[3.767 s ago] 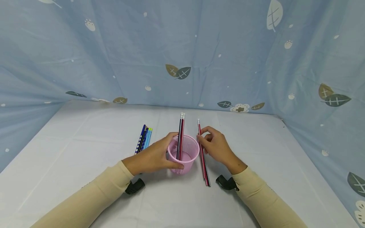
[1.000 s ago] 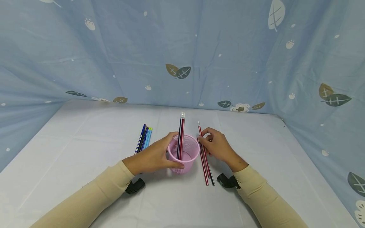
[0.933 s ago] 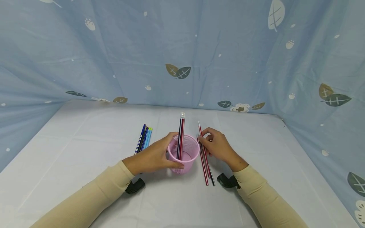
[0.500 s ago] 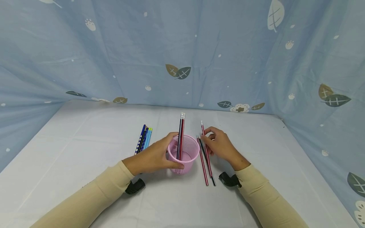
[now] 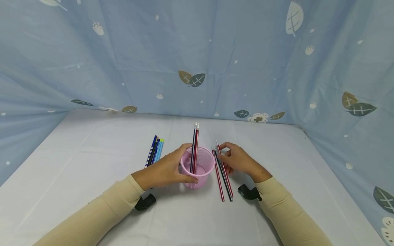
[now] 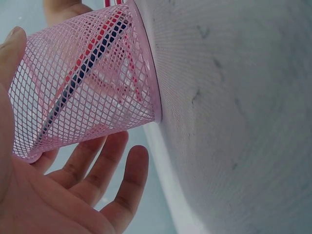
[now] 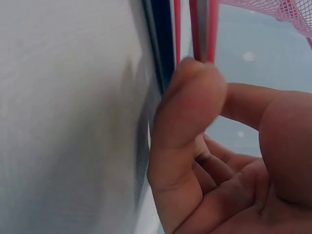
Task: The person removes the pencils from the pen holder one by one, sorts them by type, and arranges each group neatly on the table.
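In the head view my left hand (image 5: 169, 169) grips the side of a pink mesh pen cup (image 5: 205, 179), thumb on the near side. Two pencils (image 5: 195, 147), one dark and one red, stand leaning in it; the left wrist view shows them through the mesh (image 6: 102, 117). To the cup's right, my right hand (image 5: 240, 160) pinches a red striped pencil (image 5: 228, 182) near its silvery end. Beside that pencil lie a dark pencil (image 5: 226, 186) and another red pencil (image 5: 219, 182). In the right wrist view the pinched pencil (image 7: 204, 29) rises from between thumb and finger.
Left of the cup lies a group of blue dotted, black and light blue pencils (image 5: 154, 150), partly hidden behind my left forearm. A white cloth covers the table (image 5: 191, 218). A blue patterned curtain (image 5: 147, 51) hangs behind and at the sides.
My right hand has shifted slightly right and toward me, drawing the red pencil nearer. The pencils on the right, bunched together earlier, now lie more spread apart. The left hand and cup have stayed put.
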`<state>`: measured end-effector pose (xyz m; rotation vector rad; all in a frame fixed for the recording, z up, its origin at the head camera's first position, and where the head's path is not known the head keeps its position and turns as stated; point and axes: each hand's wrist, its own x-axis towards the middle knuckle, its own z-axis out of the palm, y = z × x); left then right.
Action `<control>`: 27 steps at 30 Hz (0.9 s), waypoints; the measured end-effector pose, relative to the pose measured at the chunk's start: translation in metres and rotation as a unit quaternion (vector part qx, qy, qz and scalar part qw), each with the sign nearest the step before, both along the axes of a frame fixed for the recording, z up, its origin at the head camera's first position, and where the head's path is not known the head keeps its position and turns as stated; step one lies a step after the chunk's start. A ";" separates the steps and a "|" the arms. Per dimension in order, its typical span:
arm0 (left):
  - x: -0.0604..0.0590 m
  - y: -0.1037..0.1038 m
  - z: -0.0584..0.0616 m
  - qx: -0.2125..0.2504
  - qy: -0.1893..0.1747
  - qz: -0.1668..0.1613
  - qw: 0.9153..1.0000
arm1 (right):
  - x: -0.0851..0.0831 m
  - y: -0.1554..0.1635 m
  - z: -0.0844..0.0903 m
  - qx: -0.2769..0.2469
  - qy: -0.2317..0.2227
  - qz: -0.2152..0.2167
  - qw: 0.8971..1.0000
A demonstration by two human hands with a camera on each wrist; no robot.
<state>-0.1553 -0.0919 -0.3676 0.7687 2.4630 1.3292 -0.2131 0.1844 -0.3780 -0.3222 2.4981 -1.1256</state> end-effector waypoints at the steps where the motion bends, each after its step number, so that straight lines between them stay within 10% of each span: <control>1: 0.000 0.000 0.000 -0.001 0.001 0.000 1.000 | 0.000 0.000 0.000 0.002 -0.006 0.002 1.000; 27: 0.000 0.000 0.000 0.000 -0.006 -0.001 1.000 | 0.001 0.002 -0.002 -0.011 -0.024 0.009 1.000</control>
